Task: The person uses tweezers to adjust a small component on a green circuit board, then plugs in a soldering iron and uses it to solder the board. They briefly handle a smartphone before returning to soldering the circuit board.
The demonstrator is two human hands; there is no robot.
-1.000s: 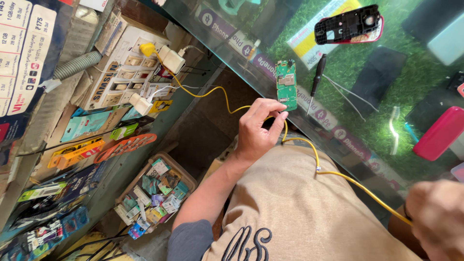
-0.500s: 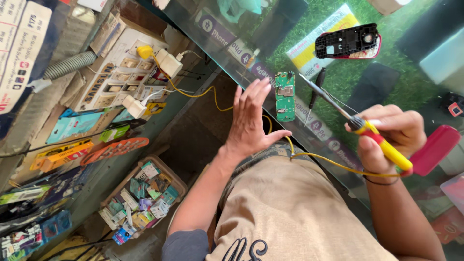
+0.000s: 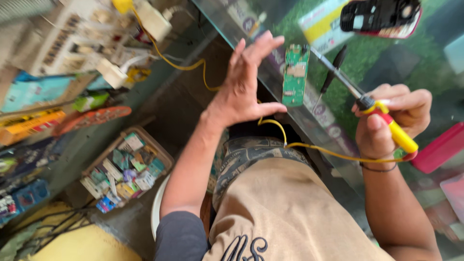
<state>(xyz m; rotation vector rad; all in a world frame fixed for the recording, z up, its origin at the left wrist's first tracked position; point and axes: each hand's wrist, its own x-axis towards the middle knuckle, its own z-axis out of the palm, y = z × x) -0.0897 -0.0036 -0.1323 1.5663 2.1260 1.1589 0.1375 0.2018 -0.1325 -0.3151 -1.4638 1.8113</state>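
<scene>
My right hand (image 3: 394,121) grips a soldering iron (image 3: 386,123) by its yellow and red handle. Its metal tip points up-left at the top of a small green circuit board (image 3: 295,75) lying on the glass counter (image 3: 367,63). My left hand (image 3: 244,84) is open with fingers spread, just left of the board, thumb near its lower end. A yellow cord (image 3: 314,147) runs from the iron across my lap to a white plug (image 3: 152,19) at the upper left.
A black and red phone shell (image 3: 379,17) lies at the counter's far side, a black screwdriver (image 3: 331,72) beside the board, a pink case (image 3: 442,147) at right. Lower left stands a box of small packets (image 3: 125,169). Shelves with packaged goods (image 3: 53,63) fill the left.
My right hand came into view with the soldering iron and moved its tip to the green board. My left hand let go of the yellow cord, opened and rose beside the board.
</scene>
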